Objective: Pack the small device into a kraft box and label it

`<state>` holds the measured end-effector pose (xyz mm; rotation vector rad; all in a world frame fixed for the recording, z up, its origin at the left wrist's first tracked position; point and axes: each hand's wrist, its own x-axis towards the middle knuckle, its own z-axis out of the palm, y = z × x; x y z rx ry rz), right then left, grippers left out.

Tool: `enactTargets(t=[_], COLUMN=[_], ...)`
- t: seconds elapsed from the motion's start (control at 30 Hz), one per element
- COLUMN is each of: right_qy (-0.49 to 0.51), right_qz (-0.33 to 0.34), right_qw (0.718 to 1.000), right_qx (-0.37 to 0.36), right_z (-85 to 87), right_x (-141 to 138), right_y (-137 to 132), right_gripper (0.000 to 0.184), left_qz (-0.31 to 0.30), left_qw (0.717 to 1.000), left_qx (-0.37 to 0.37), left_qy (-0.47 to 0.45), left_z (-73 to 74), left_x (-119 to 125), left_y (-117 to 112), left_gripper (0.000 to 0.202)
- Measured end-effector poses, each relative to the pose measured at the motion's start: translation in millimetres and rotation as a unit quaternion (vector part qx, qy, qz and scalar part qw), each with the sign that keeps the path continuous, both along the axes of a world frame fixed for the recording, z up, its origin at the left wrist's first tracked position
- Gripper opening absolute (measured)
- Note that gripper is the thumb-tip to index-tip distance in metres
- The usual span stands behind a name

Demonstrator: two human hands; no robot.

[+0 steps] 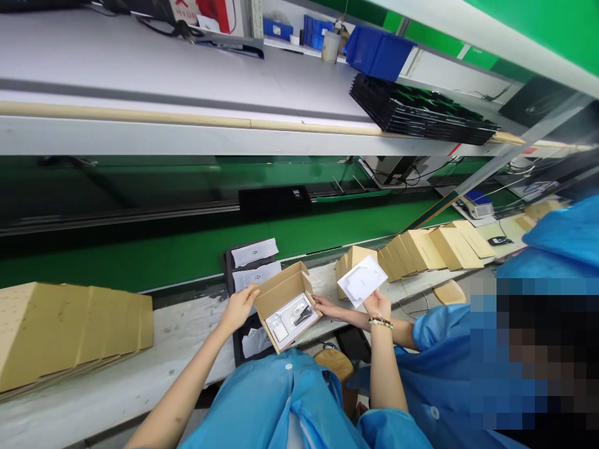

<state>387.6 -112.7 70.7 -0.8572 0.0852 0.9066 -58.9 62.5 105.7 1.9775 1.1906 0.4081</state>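
Note:
An open cardboard box [283, 292] is tilted in front of me, its lid raised. In it I see a white tray with a pale rectangular part and a bagged black cable [302, 313]. My left hand [241, 308] grips the box by its left side. My right hand [378, 305], with a bead bracelet on the wrist, holds a white sheet or booklet [362, 280] off to the right of the box. A co-worker's hand [326, 307] touches the box's right side. Which parts lie under the cable cannot be seen.
Flattened or stacked cartons stand on the ledge at left [93, 324] and right [421, 252]. A black tray [228, 265] with white printed bags lies behind the box. A green conveyor belt [187, 249] runs beyond. A co-worker in blue sits close at right.

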Motion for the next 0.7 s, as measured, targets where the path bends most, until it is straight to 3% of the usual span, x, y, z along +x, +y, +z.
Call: enactTargets(t=[0.3, 0.53, 0.7], right_qy=[0.006, -0.004, -0.025], right_qz=[0.017, 0.049, 0.035], right_qw=[1.000, 0.999, 0.999], right_qx=[-0.003, -0.006, -0.008], right_z=[6.2, 14.1, 25.8], right_x=[-2.8, -3.2, -11.0], right_y=[-4.9, 2.7, 7.0], right_gripper=[0.037, 0.036, 0.029], left_qz=[0.002, -0.035, -0.054], left_qw=[1.000, 0.999, 0.998], left_qx=[-0.002, 0.000, 0.001], left_qy=[-0.005, -0.028, -0.042], left_z=[10.1, 38.7, 54.0], left_x=[3.7, 26.6, 46.7], left_y=[0.0, -13.1, -20.6], left_gripper=[0.041, 0.036, 0.032])
